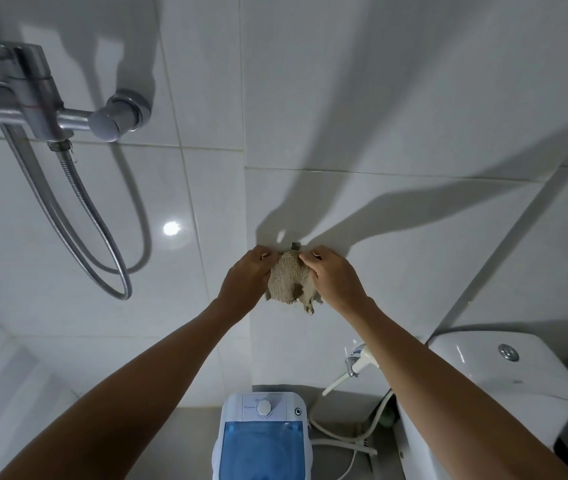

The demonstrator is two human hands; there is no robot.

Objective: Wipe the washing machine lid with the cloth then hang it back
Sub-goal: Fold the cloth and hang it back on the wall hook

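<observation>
A: Where is the cloth (289, 280)?

B: Up against the white tiled wall (396, 116), held between both hands; a small dark hook (295, 244) shows just above its top edge, though whether the cloth hangs on it I cannot tell

A: And the hands?

B: The left hand (246, 280) grips the cloth's left edge, fingers curled round it; the right hand (332, 280) pinches the right edge near the top, fingertips bent onto the weave; both arms reach up from the bottom corners

A: What does the cloth look like?

B: Beige, ribbed, bunched into a rounded shape; a ragged tail droops from its lower right

A: And the washer (263, 436)?

B: Low in the middle, well below the cloth; white body, a round dial on its panel, a blue see-through lid (263, 445) lying closed

A: Anything else?

B: A steel shower valve (33, 98) at upper left with a hose (95, 237) looping down the wall; a white toilet tank (511, 368) at lower right; a spray nozzle (358, 362) on the wall between washer and tank
</observation>
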